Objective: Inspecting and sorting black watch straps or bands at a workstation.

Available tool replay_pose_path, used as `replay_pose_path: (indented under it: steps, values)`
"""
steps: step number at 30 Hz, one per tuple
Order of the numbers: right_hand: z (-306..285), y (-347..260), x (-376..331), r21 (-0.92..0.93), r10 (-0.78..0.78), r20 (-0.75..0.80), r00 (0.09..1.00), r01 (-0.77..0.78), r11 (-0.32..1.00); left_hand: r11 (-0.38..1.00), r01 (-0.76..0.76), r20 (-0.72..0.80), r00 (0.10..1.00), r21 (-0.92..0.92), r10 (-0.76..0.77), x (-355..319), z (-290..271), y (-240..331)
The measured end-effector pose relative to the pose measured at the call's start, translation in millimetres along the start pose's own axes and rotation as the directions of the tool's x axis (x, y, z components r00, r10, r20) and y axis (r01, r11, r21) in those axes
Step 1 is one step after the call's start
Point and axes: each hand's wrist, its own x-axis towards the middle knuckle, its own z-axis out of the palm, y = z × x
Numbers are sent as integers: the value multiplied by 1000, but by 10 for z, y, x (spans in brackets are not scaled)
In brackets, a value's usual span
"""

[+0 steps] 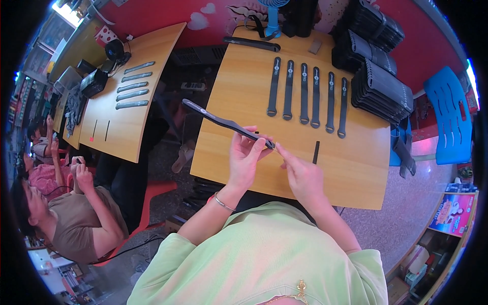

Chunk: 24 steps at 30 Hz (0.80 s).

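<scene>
Evidently, work on one long, flat black strap point(218, 119) is progressing, prob. mid-step. The bare L hand point(246, 157) is holding it above the pale wooden tabletop point(244, 86), L grip pinching firmly near the strap's near end. The bare R hand point(304, 179) is bringing its fingertips to that end; can't tell if R grip is clasping it. Six similar dark round-ended straps point(304, 94) are lying in a row, finished or pending unclear; a short, narrow black strip point(316, 152) is lying nearby, apparently unused. Stacked black bundles point(381, 91) are standing at R, poss. completed.
</scene>
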Motion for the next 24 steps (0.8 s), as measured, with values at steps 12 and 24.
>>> replay_pose_path:
  steps: [12, 24]
  values:
    - [52, -15, 55, 201, 195, 92, 977, -210, 957, 997, -73, 23, 997, 4, 73, -18, 3, -100]
    - [114, -54, 148, 260, 189, 112, 975, -213, 942, 975, -153, 141, 981, 163, 130, 7, -88, -95]
